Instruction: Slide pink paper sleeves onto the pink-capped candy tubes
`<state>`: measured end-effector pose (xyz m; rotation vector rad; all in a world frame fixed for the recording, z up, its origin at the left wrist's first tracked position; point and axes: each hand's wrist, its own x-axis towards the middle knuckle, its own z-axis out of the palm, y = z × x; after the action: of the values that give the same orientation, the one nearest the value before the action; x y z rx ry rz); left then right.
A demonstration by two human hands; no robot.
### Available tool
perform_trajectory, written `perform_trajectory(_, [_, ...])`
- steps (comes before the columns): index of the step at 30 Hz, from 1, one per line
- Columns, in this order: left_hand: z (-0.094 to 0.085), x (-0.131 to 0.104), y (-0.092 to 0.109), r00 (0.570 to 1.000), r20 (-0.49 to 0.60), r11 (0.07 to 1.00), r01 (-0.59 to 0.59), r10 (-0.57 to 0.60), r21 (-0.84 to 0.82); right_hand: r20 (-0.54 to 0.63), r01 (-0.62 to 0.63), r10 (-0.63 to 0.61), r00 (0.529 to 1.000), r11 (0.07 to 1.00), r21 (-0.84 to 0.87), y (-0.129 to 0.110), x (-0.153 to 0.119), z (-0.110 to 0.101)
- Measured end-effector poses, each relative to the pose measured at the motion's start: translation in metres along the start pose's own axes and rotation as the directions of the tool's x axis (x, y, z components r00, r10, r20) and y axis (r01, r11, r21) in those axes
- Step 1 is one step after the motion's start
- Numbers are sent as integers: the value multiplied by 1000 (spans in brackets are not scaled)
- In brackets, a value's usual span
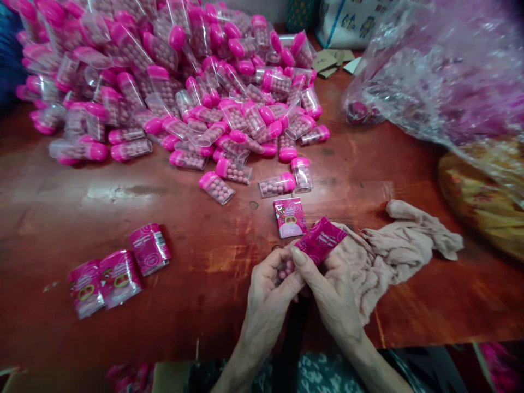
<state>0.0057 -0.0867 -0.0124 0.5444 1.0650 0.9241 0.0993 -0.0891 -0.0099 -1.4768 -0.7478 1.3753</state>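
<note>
Overall, a red-brown varnished wooden table (184, 213) bears, at its far left, a heap of clear plastic containers with hot-pink caps (164, 98); a crumpled beige cloth (388, 256) lies just beside and partly behind the right hand (336, 285). Near the front edge the left hand (268, 286) and right hand are together, fingers closed, thumbs almost meeting. Well apart, to their left, lie three glossy magenta printed packs (120, 277); another such pack (290, 217) lies just beyond the fingers. A flat magenta printed wrapper (322, 240) is pinched by the right hand, its long axis slanting away to the right. Immediately left of its near end, in the left hand's grasp, sit small round pink beads (287, 268), apparently in a clear container; whether wrapper and container overlap cannot be told.
</note>
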Motion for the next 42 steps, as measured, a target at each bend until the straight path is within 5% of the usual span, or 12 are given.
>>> perform_trajectory(42, [-2, -1, 1, 999, 34, 999, 14, -13, -32, 24, -25, 26, 999, 1000, -6, -1, -1, 0])
